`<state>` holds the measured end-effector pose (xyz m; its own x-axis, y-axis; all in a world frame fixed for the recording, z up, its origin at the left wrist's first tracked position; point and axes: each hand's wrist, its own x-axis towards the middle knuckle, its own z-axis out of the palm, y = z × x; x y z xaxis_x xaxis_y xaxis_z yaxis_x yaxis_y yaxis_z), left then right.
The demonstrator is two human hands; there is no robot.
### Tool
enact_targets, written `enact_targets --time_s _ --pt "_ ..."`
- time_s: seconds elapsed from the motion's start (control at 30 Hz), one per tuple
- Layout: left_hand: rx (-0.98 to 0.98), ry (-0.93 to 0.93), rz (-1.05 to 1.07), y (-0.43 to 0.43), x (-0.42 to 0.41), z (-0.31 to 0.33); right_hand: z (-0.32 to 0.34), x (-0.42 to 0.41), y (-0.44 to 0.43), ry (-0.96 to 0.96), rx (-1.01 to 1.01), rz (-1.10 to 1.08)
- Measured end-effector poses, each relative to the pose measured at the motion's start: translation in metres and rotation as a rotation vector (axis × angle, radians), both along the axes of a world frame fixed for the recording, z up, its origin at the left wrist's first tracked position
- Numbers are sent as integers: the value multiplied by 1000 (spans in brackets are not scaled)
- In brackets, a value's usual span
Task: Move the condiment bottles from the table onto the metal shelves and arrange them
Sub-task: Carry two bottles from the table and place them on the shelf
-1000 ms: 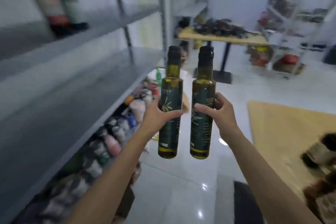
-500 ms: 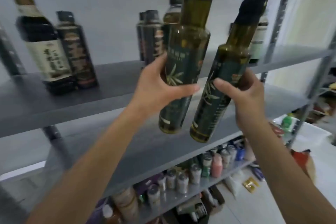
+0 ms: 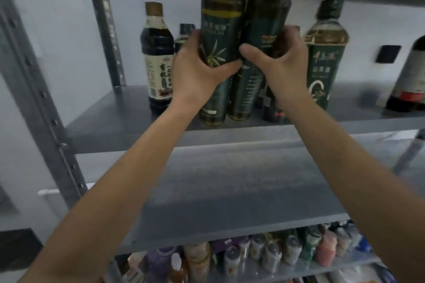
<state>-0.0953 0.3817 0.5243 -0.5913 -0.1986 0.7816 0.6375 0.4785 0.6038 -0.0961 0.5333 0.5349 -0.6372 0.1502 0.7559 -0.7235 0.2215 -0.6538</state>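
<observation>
Both grips are holding bottles: the left grip is wrapping fingers and thumb round the left oil bottle, and the right grip is curling round the right oil bottle. The two bottles are standing upright and touching side by side in the upper middle of the frame. Their bases are sitting at the front edge of the upper shelf; I cannot tell whether they are resting on it or hovering just above.

The step in hand looks like the placing itself, with this pair going in between the soy sauce bottle at the left and the green-labelled bottle at the right.

The next move is probably calling for a short push backward until both bases are sitting fully on the shelf, and then for both grips to let go. A dark bottle is standing just behind the right grip, so the push is needing care to avoid knocking it. The pair may be needing a nudge to line up with its neighbours.
</observation>
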Motion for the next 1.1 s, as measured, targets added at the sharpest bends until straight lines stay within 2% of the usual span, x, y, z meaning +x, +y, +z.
enact_targets --time_s 0.2,0.4,0.7,0.87,0.9,0.97,1.03,1.1 --pt "-9 25 136 1 -42 -13 -7 -44 -10 -109 -37 25" --pt "-112 -24 253 0 -71 -35 -25 -65 -10 -194 42 53" --pt "-236 -97 324 0 -53 -63 -65 -62 -6 -231 125 68" --pt "-488 -187 452 -5 -26 -99 -91 -44 3 -313 291 31" --pt "-554 -150 487 -7 -19 -110 -100 -38 7 -320 358 -10" --pt "-626 40 508 -13 -6 -136 -121 -20 17 -239 559 -192" --pt "-682 243 440 -13 9 -169 -148 3 29 -109 730 -364" --pt "-762 281 323 -2 24 -203 -178 27 42 -80 814 -453"
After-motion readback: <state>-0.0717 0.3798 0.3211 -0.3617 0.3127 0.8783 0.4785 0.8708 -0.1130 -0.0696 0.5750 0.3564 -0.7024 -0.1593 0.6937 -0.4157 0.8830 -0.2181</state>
